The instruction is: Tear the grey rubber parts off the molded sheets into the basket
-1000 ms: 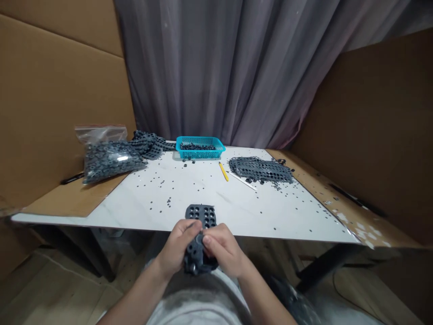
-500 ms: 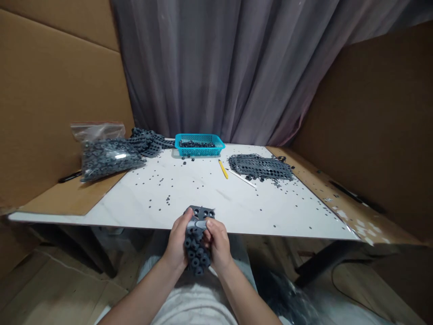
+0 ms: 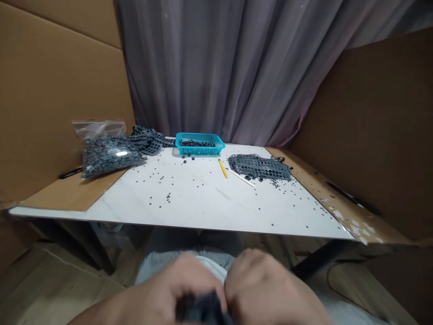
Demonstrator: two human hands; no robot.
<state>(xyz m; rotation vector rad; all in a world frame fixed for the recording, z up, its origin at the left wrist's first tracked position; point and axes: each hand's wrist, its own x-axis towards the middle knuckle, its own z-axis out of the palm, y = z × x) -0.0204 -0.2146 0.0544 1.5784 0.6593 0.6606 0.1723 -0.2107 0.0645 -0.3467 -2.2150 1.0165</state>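
Note:
Low in the view, close to my body, my left hand (image 3: 184, 284) is closed round a dark grey foam piece (image 3: 204, 309). My right hand (image 3: 262, 289) is closed beside it, touching the left hand; motion blurs both, and what its hidden fingers hold cannot be made out. On the white table (image 3: 203, 203), a turquoise basket (image 3: 200, 150) holds small dark pieces. A clear zip bag (image 3: 108, 155) full of dark foam rings leans at the left. Perforated dark sheets (image 3: 259, 167) lie stacked at the right, near a yellow pen (image 3: 223, 168).
Crumpled perforated sheets (image 3: 149, 141) lie between bag and basket. Small dark discs are scattered over the tabletop. Cardboard walls (image 3: 61, 90) stand on both sides, with a grey curtain (image 3: 209, 67) behind. A black tool (image 3: 353, 197) rests at the right edge.
Both hands have come down and closer to my body, off the table's front edge, taking the dark foam with them. The perforated piece above the fingers is out of sight.

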